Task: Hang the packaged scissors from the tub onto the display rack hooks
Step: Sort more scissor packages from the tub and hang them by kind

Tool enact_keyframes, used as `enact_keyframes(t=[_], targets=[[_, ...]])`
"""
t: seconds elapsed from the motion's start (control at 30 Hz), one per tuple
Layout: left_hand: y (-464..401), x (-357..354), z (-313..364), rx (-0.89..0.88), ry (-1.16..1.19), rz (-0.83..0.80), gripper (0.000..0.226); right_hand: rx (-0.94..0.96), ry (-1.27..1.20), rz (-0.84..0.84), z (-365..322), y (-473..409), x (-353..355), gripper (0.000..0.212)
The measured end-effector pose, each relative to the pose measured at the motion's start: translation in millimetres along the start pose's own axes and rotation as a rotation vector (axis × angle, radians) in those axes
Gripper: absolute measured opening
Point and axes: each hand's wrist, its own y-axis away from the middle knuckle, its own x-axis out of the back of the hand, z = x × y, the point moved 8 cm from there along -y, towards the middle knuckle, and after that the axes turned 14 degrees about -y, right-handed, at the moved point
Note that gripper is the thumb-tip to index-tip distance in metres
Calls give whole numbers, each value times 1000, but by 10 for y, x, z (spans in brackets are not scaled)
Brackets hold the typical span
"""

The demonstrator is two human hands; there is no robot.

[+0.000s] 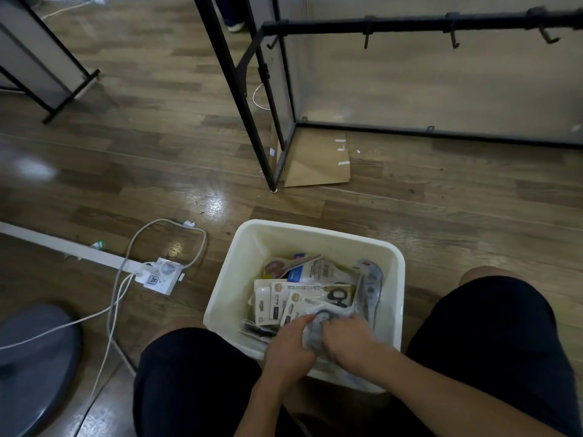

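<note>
Both hands reach into the cream tub [318,234] at six o'clock. The left hand [288,345] and right hand [350,339] each curl around one clear scissors package [315,326]. More packets [303,298] lie beneath. At one o'clock, black rack hooks [454,39] hang bare above cardboard [315,165].

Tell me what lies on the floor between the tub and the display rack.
In the head view, mostly bare wooden floor separates the tub from the display rack; only flattened cardboard lies at the rack's foot.
</note>
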Motion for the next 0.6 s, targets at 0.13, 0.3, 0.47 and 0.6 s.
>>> enact_keyframes(t=[0.13, 0.3, 0.47, 0.6], targets=[[-116, 14, -3, 8, -11, 32, 43, 105, 66, 240, -84, 8, 409, 33], [-239, 21, -163, 42, 215, 67, 52, 242, 47, 602, -116, 175, 995, 34], [-331, 20, -146, -4, 403, 101, 37, 201, -330, 810, 169, 220, 1264, 26], [-406, 59, -110, -26, 609, 89, 18, -8, -794, 784, 527, 186, 1182, 54]])
